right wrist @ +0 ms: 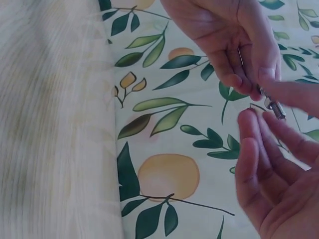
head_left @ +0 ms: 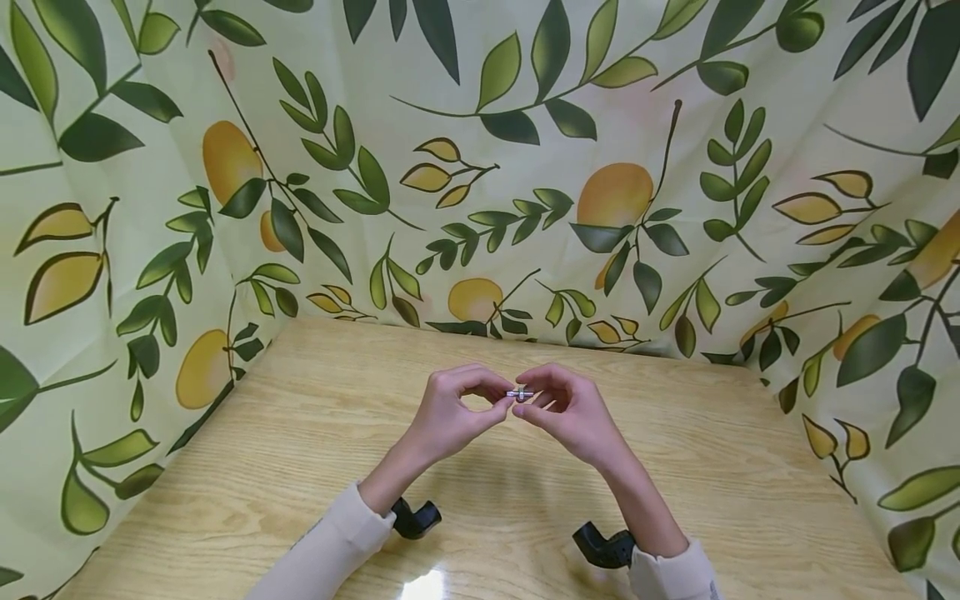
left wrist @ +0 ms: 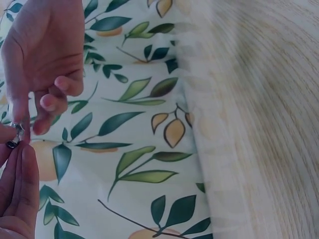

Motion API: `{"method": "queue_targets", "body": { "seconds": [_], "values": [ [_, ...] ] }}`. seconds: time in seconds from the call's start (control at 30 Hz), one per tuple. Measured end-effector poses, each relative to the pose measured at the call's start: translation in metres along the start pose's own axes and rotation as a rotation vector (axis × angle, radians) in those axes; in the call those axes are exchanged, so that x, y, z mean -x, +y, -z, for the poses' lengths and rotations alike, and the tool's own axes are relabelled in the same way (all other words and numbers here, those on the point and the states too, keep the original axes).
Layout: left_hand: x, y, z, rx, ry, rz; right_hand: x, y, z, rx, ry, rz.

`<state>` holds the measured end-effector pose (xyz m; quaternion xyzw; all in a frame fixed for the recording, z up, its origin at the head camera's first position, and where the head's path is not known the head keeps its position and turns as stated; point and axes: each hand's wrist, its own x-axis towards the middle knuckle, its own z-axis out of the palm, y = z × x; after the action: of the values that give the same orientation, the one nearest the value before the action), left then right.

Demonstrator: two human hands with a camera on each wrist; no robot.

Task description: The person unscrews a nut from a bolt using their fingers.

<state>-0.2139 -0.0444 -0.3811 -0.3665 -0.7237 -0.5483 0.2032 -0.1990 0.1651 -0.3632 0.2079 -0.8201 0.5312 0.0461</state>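
Observation:
A small silver threaded bolt (right wrist: 279, 111) with a nut (right wrist: 269, 103) round its shank is held between the two hands above the table. My left hand (head_left: 465, 408) pinches one end of the bolt between thumb and fingertips, as the head view shows. From the other side my right hand (head_left: 566, 408) has its index finger and thumb at the nut, one above and one below. The left wrist view has the metal piece (left wrist: 17, 134) at its left edge, partly covered by fingertips. The right hand's remaining fingers are loosely curled.
Below the hands lies a light wood-grain table (head_left: 337, 375). Cloth (head_left: 465, 208) printed with leaves and oranges hangs behind and at both sides. Black curved wrist mounts (head_left: 416, 518) stick out inward from the cuffs of both light sleeves (head_left: 330, 542).

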Motion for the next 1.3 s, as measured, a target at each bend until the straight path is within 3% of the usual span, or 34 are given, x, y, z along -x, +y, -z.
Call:
{"method": "queue_targets", "body": {
  "seconds": [0.13, 0.27, 0.5, 0.73, 1.07, 1.3],
  "values": [
    [0.0008, 0.001, 0.0002, -0.007, 0.002, -0.01, -0.0001, 0.0012, 0.0017, -0.015, -0.045, -0.045],
    [0.0012, 0.0013, 0.0004, -0.016, 0.003, -0.014, -0.0009, 0.0021, 0.0026, -0.041, -0.08, -0.027],
    [0.001, 0.0008, 0.0008, -0.004, -0.008, 0.017, 0.0006, -0.0009, 0.0014, -0.043, -0.03, 0.012],
    [0.0018, -0.0003, 0.0, 0.01, -0.007, 0.009, 0.0019, -0.0014, 0.003, -0.03, -0.012, 0.032],
    [0.0015, -0.001, 0.0011, -0.006, 0.008, -0.027, -0.0004, 0.0033, 0.0033, -0.054, -0.102, -0.035],
    [-0.0002, -0.0012, 0.0013, 0.002, 0.001, -0.013, 0.0009, 0.0022, 0.0016, -0.066, -0.034, 0.009]
  ]
}}
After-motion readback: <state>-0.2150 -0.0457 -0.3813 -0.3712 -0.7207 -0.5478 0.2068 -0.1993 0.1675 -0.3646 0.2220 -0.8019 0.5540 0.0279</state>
